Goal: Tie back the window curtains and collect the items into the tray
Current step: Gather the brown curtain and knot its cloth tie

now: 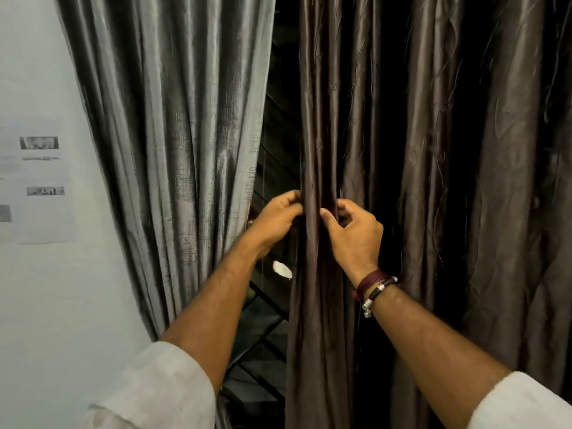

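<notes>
**Now gathering the dark curtain: tie-back not yet made**

Leftmost, on the pale wall [40, 274], I see blurred printed sheets [40, 187]. Next hangs the shiny silver-grey pleated curtain [173, 144], loose, with no tie visible around it. Between it and its neighbour a dark gap [278, 150] opens onto the window, with something small and white [281, 269] showing low in it; I cannot tell what it is.

My left hand [274, 219] pinches the near edge of the glossy dark-brown pleated curtain [433, 150], fingers curled into the fold. My right hand [356, 235], with cord and bead bracelets [376, 287] at the wrist, closes thumb and fingers on the same bunch of pleats from the other side.

Progress, as I judge it: early. Both curtains remain untied; no tie-back cord is visible. Neither tray nor items appear in view, so collecting remains entirely undone, and I cannot report any container's contents.
</notes>
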